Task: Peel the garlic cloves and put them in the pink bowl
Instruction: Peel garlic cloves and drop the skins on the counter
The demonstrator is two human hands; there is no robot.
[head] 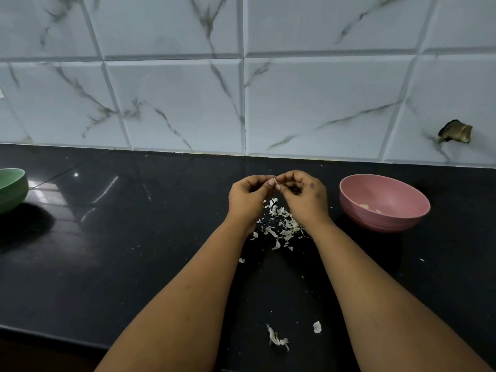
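the step in hand is peeling: the left hand (248, 196) and the right hand (303, 194) meet above the black bench (134, 264), fingers curled, both pinching one small garlic clove (272, 181) between their fingertips. the clove is barely visible, so how much skin remains on it cannot be told. it sits just left of the pink bowl (386, 220), which stands on the bench beside the right hand. the bowl holds what appear to be two pale peeled pieces (370, 208) near its bottom; the count is uncertain at this size. directly below the hands lies one loose pile of skins (280, 226), with a few stray flakes nearer the bench edge (277, 339). one green bowl (12, 189) stands well apart at the far left, only partly in frame, contents hidden. no other unpeeled cloves are visible on the bench. the next move calls for stripping the last skin with the fingertips, letting it fall onto the pile, then carrying the bare clove a short way right and releasing it over the pink bowl. count: two hands, two bowls, one clove in hand.
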